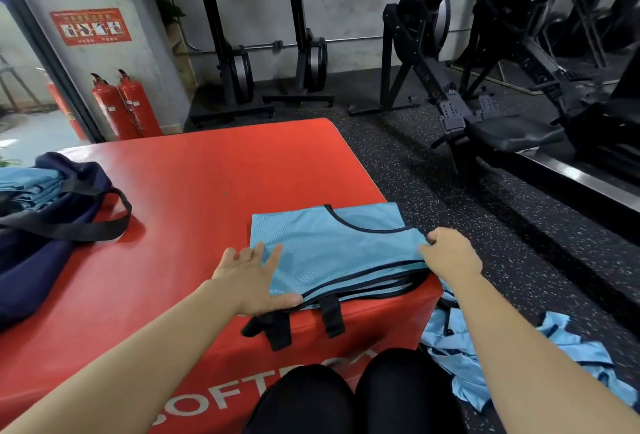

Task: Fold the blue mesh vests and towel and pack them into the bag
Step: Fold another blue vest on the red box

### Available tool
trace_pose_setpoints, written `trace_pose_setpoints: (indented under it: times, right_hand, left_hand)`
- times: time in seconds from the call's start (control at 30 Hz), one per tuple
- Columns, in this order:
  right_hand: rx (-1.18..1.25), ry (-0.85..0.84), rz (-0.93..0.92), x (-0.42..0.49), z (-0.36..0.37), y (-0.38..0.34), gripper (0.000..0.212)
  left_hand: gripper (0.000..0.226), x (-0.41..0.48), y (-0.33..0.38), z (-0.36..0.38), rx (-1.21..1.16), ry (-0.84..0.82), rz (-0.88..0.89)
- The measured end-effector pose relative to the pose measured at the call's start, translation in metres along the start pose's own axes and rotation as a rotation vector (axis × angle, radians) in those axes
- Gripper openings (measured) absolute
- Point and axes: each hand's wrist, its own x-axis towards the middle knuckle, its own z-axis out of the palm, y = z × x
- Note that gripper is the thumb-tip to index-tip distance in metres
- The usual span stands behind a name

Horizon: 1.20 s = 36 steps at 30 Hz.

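Gym, red padded box [207,191]. Bag [41,260] at left edge holds folded vests [31,187]; vest stack [332,250] at near right corner, left hand [249,281] spread flat on it, right hand [450,253] pinching its edge. Loose vests [460,357] on floor [519,260] not yet folded.

Red box [207,173] front — "SOFT", rest hidden.

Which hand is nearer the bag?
Left. The left hand presses flat on the vest stack, at the edge nearest the bag; the right hand pinches the opposite edge, farther off.
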Motion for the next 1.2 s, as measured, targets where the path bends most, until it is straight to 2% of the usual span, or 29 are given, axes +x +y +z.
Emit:
trace_pose_setpoints:
  times: [0.07, 0.17, 0.23, 0.27, 0.33, 0.4, 0.57, 0.67, 0.77, 0.8, 0.9, 0.97, 1.2]
  right_hand:
    - [-0.115, 0.076, -0.049, -0.004, -0.003, -0.011, 0.020]
    - [-0.308, 0.200, -0.335, -0.012, 0.000, -0.047, 0.033]
    - [-0.421, 0.085, -0.571, -0.020, 0.013, -0.071, 0.042]
    - [-0.454, -0.041, -0.635, -0.024, 0.023, -0.076, 0.052]
    - [-0.488, -0.298, -0.615, -0.029, 0.042, -0.075, 0.069]
    - [-0.496, -0.394, -0.547, -0.030, 0.055, -0.064, 0.077]
    - [-0.528, -0.417, -0.511, -0.031, 0.051, -0.069, 0.074]
    - [-0.468, -0.343, -0.560, -0.030, 0.049, -0.089, 0.079]
    - [-0.450, -0.285, -0.717, -0.025, 0.064, -0.111, 0.097]
    - [-0.462, -0.277, -0.756, -0.022, 0.071, -0.116, 0.096]
    - [-0.445, -0.288, -0.731, -0.004, 0.087, -0.112, 0.084]
    - [-0.413, -0.258, -0.701, 0.006, 0.090, -0.106, 0.098]
    - [-0.407, -0.217, -0.700, 0.004, 0.092, -0.106, 0.106]
  left_hand:
    - [0.129, 0.001, -0.001, -0.008, -0.010, 0.021, 0.000]
    - [0.097, 0.008, 0.002, -0.016, -0.060, 0.166, 0.006]
    - [0.083, 0.013, 0.009, -0.011, -0.128, 0.196, 0.030]
    - [0.086, 0.015, 0.011, -0.005, -0.150, 0.170, 0.038]
    - [0.111, 0.016, 0.011, 0.011, -0.167, 0.103, 0.036]
    - [0.131, 0.015, 0.003, 0.020, -0.170, 0.043, 0.038]
    - [0.134, 0.018, -0.011, 0.003, -0.089, -0.038, 0.040]
    - [0.140, 0.032, -0.016, -0.013, -0.082, 0.071, 0.067]
    - [0.142, 0.053, -0.011, -0.021, -0.124, 0.136, 0.129]
    - [0.142, 0.059, -0.008, -0.018, -0.138, 0.130, 0.147]
    - [0.142, 0.077, -0.010, -0.003, -0.224, 0.109, 0.107]
    - [0.141, 0.085, -0.016, 0.001, -0.235, 0.119, 0.082]
    - [0.118, 0.094, -0.026, -0.002, -0.234, 0.091, 0.075]
